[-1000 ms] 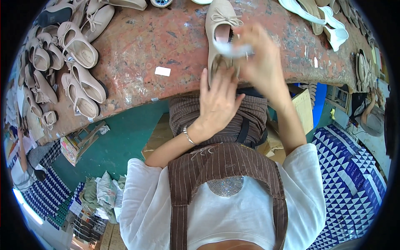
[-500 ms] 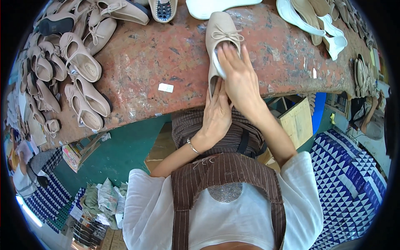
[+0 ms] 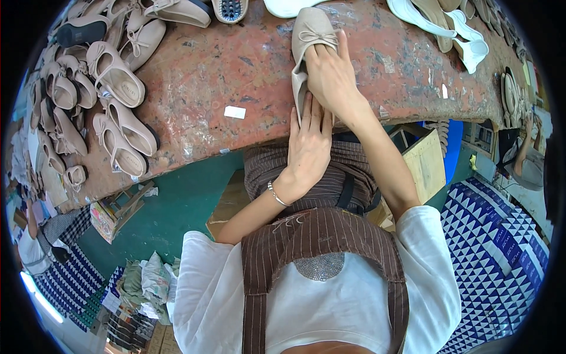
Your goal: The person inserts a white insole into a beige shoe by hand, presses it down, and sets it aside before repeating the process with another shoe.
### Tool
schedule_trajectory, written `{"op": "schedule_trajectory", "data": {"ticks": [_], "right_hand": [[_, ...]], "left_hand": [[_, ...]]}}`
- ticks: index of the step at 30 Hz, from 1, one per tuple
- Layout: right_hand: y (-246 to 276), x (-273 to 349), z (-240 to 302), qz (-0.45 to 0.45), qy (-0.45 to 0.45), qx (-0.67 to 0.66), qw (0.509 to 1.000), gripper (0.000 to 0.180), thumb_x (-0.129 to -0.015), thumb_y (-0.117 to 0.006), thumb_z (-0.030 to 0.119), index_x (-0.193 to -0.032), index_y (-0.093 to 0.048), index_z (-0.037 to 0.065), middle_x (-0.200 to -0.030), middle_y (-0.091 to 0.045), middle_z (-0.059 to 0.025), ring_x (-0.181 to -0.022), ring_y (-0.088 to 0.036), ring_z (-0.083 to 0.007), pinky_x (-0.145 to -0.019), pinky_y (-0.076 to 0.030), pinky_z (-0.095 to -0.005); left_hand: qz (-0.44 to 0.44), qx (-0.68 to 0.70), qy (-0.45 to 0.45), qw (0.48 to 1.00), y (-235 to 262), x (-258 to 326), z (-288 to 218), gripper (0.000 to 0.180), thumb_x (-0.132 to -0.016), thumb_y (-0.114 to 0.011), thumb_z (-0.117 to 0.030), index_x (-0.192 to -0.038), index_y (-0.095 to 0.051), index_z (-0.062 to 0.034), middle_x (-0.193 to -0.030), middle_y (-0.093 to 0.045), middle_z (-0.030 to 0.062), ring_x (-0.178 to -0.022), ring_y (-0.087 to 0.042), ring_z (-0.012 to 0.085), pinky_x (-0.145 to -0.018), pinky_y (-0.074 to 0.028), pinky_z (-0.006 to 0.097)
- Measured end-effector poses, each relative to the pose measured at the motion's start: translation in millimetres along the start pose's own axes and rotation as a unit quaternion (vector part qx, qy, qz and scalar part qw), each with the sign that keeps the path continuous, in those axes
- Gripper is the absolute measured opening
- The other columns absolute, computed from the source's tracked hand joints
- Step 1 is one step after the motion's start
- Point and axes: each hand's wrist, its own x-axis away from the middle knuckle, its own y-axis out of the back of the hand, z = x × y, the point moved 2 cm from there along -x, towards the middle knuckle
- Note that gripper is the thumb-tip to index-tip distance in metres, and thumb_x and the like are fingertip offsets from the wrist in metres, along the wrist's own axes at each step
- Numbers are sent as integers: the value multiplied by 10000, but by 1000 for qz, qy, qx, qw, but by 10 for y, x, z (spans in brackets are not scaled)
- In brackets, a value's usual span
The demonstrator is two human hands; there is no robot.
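Small print [image 3: 138, 90] on shoe insole [image 3: 128, 84]; illegible.

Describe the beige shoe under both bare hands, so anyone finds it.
On the worn reddish workbench, find the near edge's middle. There, a beige shoe with a bow lies pointing away. Unlike the beige shoes at left, it has the right hand partly inside.

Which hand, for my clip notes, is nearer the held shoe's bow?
Right hand: partly inside the shoe, close behind the bow; the left hand is at the shoe's rear.
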Motion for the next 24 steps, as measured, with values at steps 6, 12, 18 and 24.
{"op": "schedule_trajectory", "data": {"ticks": [6,12,18,24], "right_hand": [[-152,183,61,-124,6,49,991,400,-808,-538,81,-1113,-528,-178,-1072,-616,-346,-1096,-620,-401,-1172,-195,-547],[-252,366,191,-87,24,58,994,679,-770,-538,22,-1363,-325,-233,-1282,-508,-384,-1247,-527,-414,-1162,-224,-549],[-140,-300,6,56,-17,43,997,161,-807,-506,40,-811,-656,-17,-805,-644,-188,-827,-663,-334,-1159,-94,-634],[296,-98,-173,37,15,-295,955,193,-869,-547,11,-975,-706,-18,-827,-701,-136,-876,-692,-265,-1023,-418,-503]], "left_hand": [[22,44,-15,999,-23,32,-2,535,-830,-561,-86,-1332,-506,90,-1420,-421,301,-1409,-299,458,-1124,-268,610],[11,67,-21,997,-70,56,75,529,-842,-526,-79,-1330,-480,122,-1424,-431,294,-1389,-351,415,-1145,-253,573],[-6,-3,-2,1000,59,-41,11,530,-865,-479,-130,-1336,-479,111,-1412,-439,296,-1377,-374,396,-1143,-279,539],[-182,126,41,974,144,-103,139,236,-733,-727,-120,-895,-596,-9,-1194,-599,169,-1185,-552,365,-999,-419,469]]}}
